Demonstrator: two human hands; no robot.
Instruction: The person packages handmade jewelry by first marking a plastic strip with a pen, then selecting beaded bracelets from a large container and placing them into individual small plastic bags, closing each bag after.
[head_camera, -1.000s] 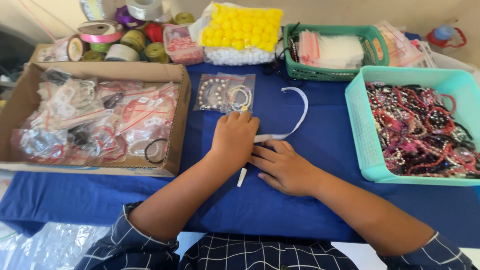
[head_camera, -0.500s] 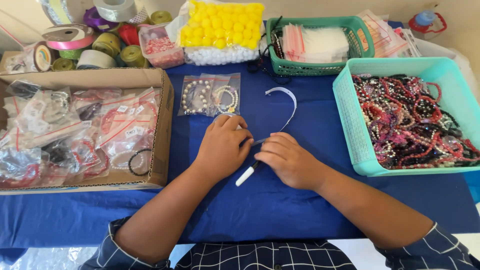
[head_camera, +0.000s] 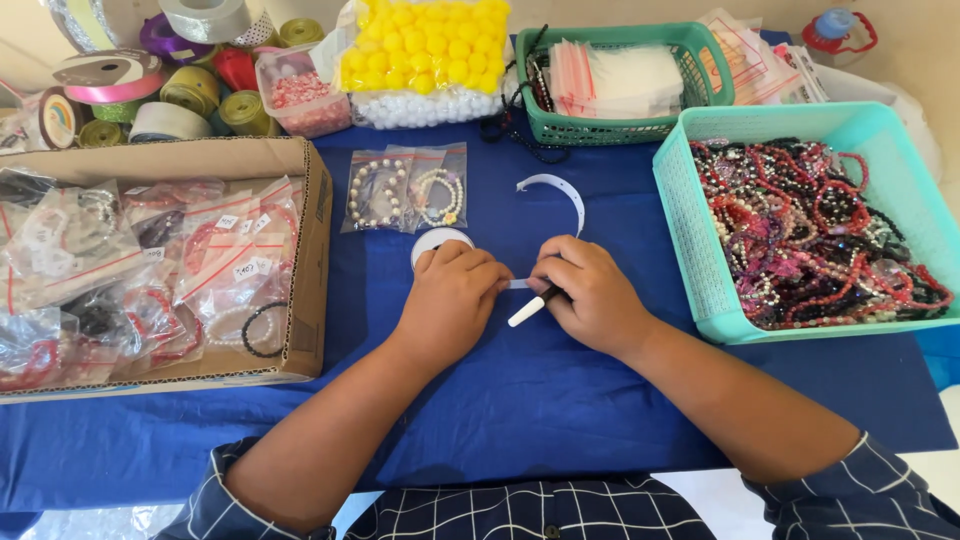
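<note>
My left hand (head_camera: 455, 295) rests palm down on the blue tablecloth (head_camera: 520, 400), covering part of a white tape roll (head_camera: 440, 242) and pressing the end of a white paper strip (head_camera: 560, 192). The strip curls up and away behind my hands. My right hand (head_camera: 590, 295) grips a white pen (head_camera: 526, 310), its tip at the strip between the two hands. Two clear bags with bead bracelets (head_camera: 405, 190) lie just beyond my left hand.
A cardboard box (head_camera: 310, 260) of bagged bracelets sits at the left. A teal basket (head_camera: 690, 240) full of bead bracelets stands at the right. Behind are a green basket (head_camera: 620, 128) of small bags, ribbon spools (head_camera: 170, 85) and a bag of yellow balls (head_camera: 425, 55).
My right hand has picked the white pen up off the cloth and holds it at the strip. My left hand slid back, uncovering the tape roll. The view shifted slightly.
</note>
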